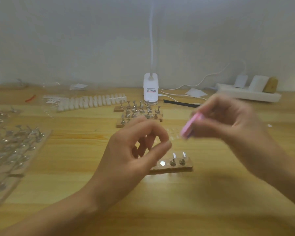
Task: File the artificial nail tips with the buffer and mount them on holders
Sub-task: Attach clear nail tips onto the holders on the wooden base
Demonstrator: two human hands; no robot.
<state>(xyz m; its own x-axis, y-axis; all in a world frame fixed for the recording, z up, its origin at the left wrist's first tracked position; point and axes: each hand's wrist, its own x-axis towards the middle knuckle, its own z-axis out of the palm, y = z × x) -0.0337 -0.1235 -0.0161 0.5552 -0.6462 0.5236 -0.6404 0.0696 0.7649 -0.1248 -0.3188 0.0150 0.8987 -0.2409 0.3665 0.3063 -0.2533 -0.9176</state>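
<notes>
One pink buffer (191, 125), one lamp base (150, 89), one power strip (245, 95)

I see a pink rectangular buffer block (192, 125) w/ a darker purplish edge. Wooden table (160, 201): honey-yellow, streaky grain. Small metal holders (173, 162): silver, on a tan wooden base strip (187, 166). Row of plastic nail tips (92, 102): milky white. Plastic lamp base (150, 82): white, red-black label.

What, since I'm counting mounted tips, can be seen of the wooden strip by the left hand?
The wooden strip is a flat light-brown bar lying on the table, its left end hidden behind the left hand. Two metal holders stand upright on it, each topped by a pale nail tip; beside them a round shiny disc sits bare.
</notes>
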